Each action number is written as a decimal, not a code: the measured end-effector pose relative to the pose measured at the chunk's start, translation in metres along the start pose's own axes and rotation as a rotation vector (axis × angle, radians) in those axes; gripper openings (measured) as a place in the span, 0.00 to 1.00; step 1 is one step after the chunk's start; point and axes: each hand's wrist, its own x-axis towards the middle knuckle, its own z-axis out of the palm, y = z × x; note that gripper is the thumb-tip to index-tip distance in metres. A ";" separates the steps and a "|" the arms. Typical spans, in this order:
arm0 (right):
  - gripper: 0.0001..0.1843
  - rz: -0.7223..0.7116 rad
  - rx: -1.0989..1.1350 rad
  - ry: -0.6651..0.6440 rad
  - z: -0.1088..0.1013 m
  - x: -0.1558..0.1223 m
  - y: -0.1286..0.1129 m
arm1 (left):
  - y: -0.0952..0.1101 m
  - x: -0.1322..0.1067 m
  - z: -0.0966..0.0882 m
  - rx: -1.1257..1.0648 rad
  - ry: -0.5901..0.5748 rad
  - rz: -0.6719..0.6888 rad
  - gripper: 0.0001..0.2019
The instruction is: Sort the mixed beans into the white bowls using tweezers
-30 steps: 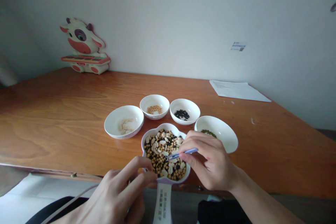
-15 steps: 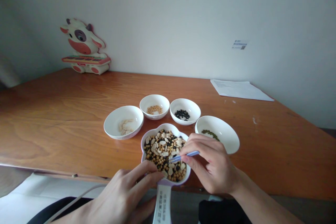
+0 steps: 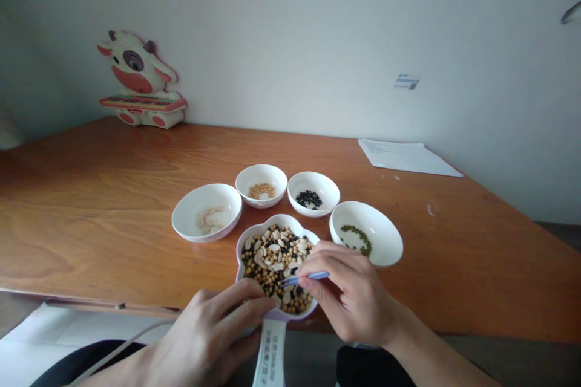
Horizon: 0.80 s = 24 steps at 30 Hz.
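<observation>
A flower-shaped bowl (image 3: 252, 234) full of mixed beans stands at the near table edge. My right hand (image 3: 349, 296) pinches blue tweezers (image 3: 303, 279), whose tips dip into the beans. My left hand (image 3: 213, 332) rests against the bowl's near left rim, fingers curled around it. Behind stand white bowls: one with pale beans (image 3: 206, 220), one with yellow beans (image 3: 261, 185), one with black beans (image 3: 313, 193), and one with green beans (image 3: 365, 233) just beyond my right hand.
A cow-shaped toy (image 3: 138, 81) stands against the wall at the far left. Sheets of paper (image 3: 406, 156) lie at the far right of the wooden table (image 3: 91, 193). A paper tag (image 3: 270, 354) hangs below the flower bowl.
The view has shifted slightly. My right hand with the tweezers has drawn back a little toward me over the mixed beans. My left hand stays at the bowl's rim.
</observation>
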 end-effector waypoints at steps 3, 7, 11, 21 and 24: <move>0.06 -0.008 0.022 -0.004 -0.001 -0.001 0.000 | 0.000 0.001 0.002 0.023 0.038 -0.001 0.11; 0.06 -0.017 0.019 0.008 -0.007 -0.005 0.002 | 0.003 0.002 0.007 0.023 0.081 -0.008 0.11; 0.06 -0.020 0.000 -0.002 -0.010 -0.010 0.002 | 0.005 0.002 0.012 0.014 0.063 -0.058 0.12; 0.06 -0.005 -0.039 0.045 -0.005 -0.009 -0.002 | 0.003 0.003 0.010 -0.117 0.022 -0.071 0.12; 0.07 -0.009 -0.042 0.050 -0.004 -0.009 -0.001 | 0.007 0.004 0.007 -0.127 0.001 -0.083 0.13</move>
